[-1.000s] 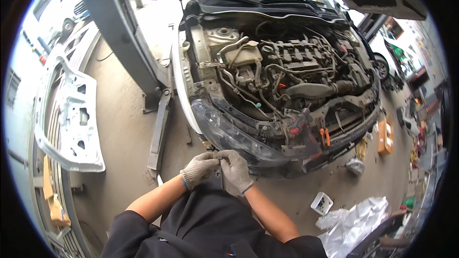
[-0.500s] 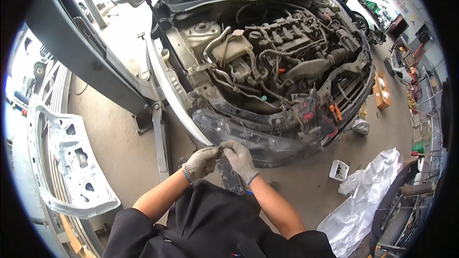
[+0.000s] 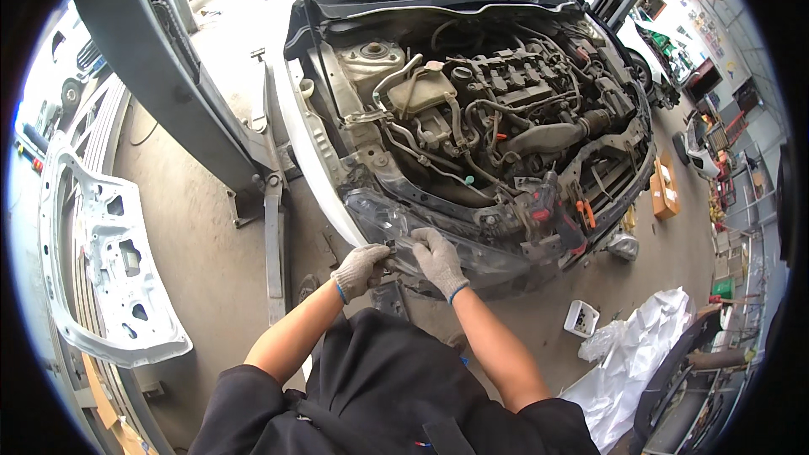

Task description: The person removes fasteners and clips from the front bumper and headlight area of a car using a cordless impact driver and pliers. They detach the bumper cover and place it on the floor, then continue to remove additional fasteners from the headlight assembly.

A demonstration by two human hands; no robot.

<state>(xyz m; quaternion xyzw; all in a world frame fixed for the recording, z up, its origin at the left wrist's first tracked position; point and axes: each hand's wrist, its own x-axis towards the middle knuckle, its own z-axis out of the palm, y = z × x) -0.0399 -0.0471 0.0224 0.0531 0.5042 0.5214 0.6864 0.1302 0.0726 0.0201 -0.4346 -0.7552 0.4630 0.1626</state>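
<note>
Both my hands wear pale knitted gloves and are at the front left corner of a white car with its hood raised. A small dark piece (image 3: pixel 390 245) sticks out from the fingertips of my left hand (image 3: pixel 361 271), which is closed on it. My right hand (image 3: pixel 440 264) is just beside it, fingers curled together over the edge of the clear headlight (image 3: pixel 379 215); what they hold, if anything, is hidden. Beyond the headlight lies the exposed engine (image 3: pixel 514 76). A red and black cordless power tool (image 3: pixel 546 200) and orange-handled pliers (image 3: pixel 585 213) rest on the car's front.
A grey lift post (image 3: pixel 160 59) rises at the left, its arm (image 3: pixel 274 261) near the car. A white body panel (image 3: pixel 118 261) leans farther left. On the floor at right are a white tub of small parts (image 3: pixel 581 318), crumpled white sheeting (image 3: pixel 636 358) and a cardboard box (image 3: pixel 664 190).
My hands were together in front of the bumper. They have separated slightly and moved forward, the right one up to the headlight. The view has shifted a little.
</note>
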